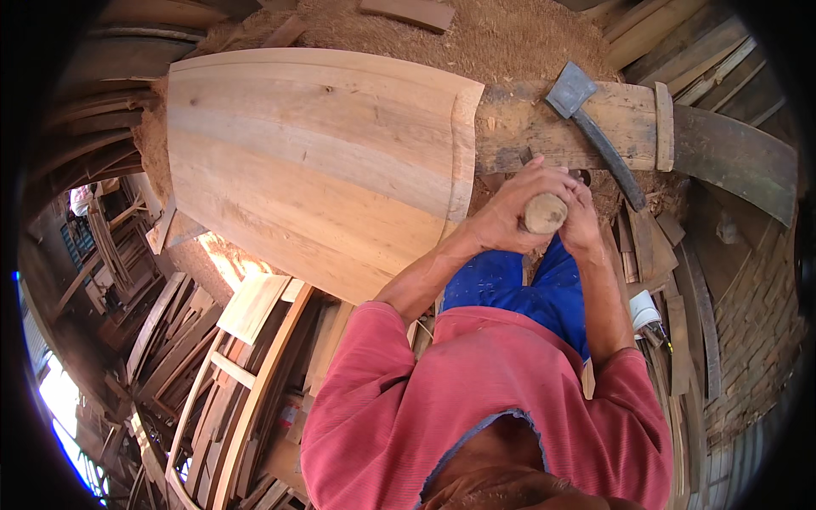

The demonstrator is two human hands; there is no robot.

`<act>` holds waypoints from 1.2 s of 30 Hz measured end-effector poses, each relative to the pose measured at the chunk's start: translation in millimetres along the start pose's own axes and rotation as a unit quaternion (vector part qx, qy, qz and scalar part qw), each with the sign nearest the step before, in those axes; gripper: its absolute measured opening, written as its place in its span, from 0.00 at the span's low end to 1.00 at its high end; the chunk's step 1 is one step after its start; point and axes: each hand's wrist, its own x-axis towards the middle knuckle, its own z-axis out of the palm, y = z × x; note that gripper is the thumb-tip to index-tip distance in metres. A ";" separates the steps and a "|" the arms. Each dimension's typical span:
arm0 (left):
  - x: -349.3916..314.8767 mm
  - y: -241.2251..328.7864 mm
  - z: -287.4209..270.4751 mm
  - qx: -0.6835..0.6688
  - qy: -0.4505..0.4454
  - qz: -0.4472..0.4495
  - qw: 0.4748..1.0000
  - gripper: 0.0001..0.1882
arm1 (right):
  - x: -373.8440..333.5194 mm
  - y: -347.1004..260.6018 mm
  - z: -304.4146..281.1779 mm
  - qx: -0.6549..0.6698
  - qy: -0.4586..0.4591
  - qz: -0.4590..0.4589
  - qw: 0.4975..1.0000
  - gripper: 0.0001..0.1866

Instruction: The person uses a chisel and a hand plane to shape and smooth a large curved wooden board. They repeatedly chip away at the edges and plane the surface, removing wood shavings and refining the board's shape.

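Sawdust [510, 51] covers the ground beyond the hands [510, 208], a flat offcut [408, 12] on it. Boards [654, 34] pile up beyond and right of the hands; more timber [102, 106] sits far left. Pale wooden frame [234, 370] is left and nearer the body. White container [642, 308] (contents too small to tell) is right, nearer the body; brick wall [761, 331] farther right.
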 end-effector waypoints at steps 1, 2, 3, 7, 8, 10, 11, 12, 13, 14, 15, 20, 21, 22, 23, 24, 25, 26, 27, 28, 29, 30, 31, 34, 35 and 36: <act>4.4 -1.0 -11.8 -0.065 0.053 -0.044 0.996 0.21 | 11.6 -7.6 -4.2 -0.069 0.000 0.028 0.997 0.22; 10.0 -1.6 -24.8 -0.130 0.105 -0.088 0.982 0.18 | 21.3 -14.5 -7.9 -0.171 0.044 -0.016 0.984 0.23; 22.7 2.3 -40.7 -0.167 0.164 -0.118 0.965 0.14 | 33.4 -19.3 -20.9 -0.358 0.097 -0.116 0.921 0.23; 79.4 -39.0 -97.4 -0.102 0.304 -0.095 0.942 0.12 | 69.0 -18.7 -77.0 -0.697 0.202 -0.155 0.670 0.32; 91.3 -51.4 -108.0 -0.086 0.340 -0.080 0.933 0.11 | 72.6 -16.4 -80.8 -0.711 0.183 -0.122 0.668 0.34; 112.5 -61.4 -129.9 -0.086 0.320 -0.096 0.939 0.07 | 78.4 -12.8 -88.1 -0.733 0.140 -0.059 0.663 0.37; 120.7 -68.8 -140.7 -0.084 0.310 -0.101 0.942 0.06 | 81.2 -15.0 -89.6 -0.735 0.129 -0.033 0.665 0.37; 121.6 -80.0 -152.4 -0.069 0.321 -0.140 0.934 0.09 | 84.5 -19.7 -87.8 -0.735 0.115 -0.011 0.668 0.37; 123.0 -90.9 -161.6 -0.056 0.329 -0.178 0.926 0.13 | 86.0 -24.1 -88.5 -0.735 0.103 0.014 0.670 0.38; 120.7 -100.3 -167.7 -0.042 0.336 -0.216 0.916 0.17 | 88.8 -28.2 -91.4 -0.727 0.088 0.029 0.680 0.37; 124.1 -97.2 -167.9 -0.047 0.346 -0.210 0.913 0.15 | 93.3 -33.6 -95.3 -0.719 0.076 0.044 0.690 0.37; 130.2 -92.0 -168.8 -0.085 0.368 -0.175 0.909 0.08 | 95.6 -17.1 -110.3 -0.597 0.008 0.021 0.802 0.30; 130.9 -89.6 -168.5 -0.106 0.366 -0.174 0.908 0.07 | 94.7 -16.2 -103.1 -0.505 -0.008 0.023 0.863 0.28; 134.6 -89.7 -167.4 -0.091 0.363 -0.166 0.912 0.06 | 94.3 -16.4 -95.8 -0.407 -0.024 0.025 0.913 0.26; 140.9 -91.2 -164.9 -0.076 0.360 -0.158 0.916 0.05 | 95.4 -18.7 -88.5 -0.360 -0.020 0.049 0.932 0.24; 146.1 -92.2 -161.8 -0.062 0.357 -0.150 0.920 0.05 | 96.3 -24.8 -80.1 -0.313 -0.015 0.074 0.947 0.23; 147.6 -89.0 -161.1 -0.053 0.357 -0.164 0.918 0.05 | 98.0 -31.4 -72.8 -0.264 -0.017 0.097 0.959 0.21; 149.0 -86.1 -160.1 -0.045 0.357 -0.178 0.916 0.05 | 98.6 -37.3 -68.7 -0.270 -0.012 0.092 0.958 0.21; 158.4 -97.4 -152.8 -0.052 0.342 -0.190 0.919 0.05 | 97.0 -41.1 -71.8 -0.279 0.014 0.089 0.956 0.21; 158.2 -98.0 -154.7 -0.050 0.322 -0.205 0.923 0.05 | 96.9 -47.7 -68.0 -0.283 0.020 0.084 0.955 0.21; 155.8 -99.9 -155.7 -0.035 0.320 -0.207 0.924 0.05 | 97.2 -58.8 -64.5 -0.300 0.016 0.069 0.951 0.22; 152.8 -104.6 -155.7 -0.024 0.316 -0.209 0.925 0.05 | 97.4 -73.2 -61.3 -0.318 0.014 0.055 0.946 0.23; 150.3 -110.3 -154.4 -0.013 0.309 -0.211 0.927 0.05 | 97.2 -87.3 -58.9 -0.335 0.015 0.041 0.941 0.24; 146.2 -116.3 -149.6 -0.012 0.327 -0.202 0.923 0.06 | 95.5 -129.5 -53.9 -0.330 0.035 -0.020 0.943 0.21; 144.8 -114.9 -149.3 0.002 0.333 -0.186 0.924 0.06 | 94.9 -139.6 -53.4 -0.338 0.047 -0.063 0.938 0.20; 145.0 -111.6 -148.7 -0.003 0.337 -0.196 0.921 0.06 | 93.7 -150.7 -50.8 -0.358 0.069 -0.120 0.923 0.19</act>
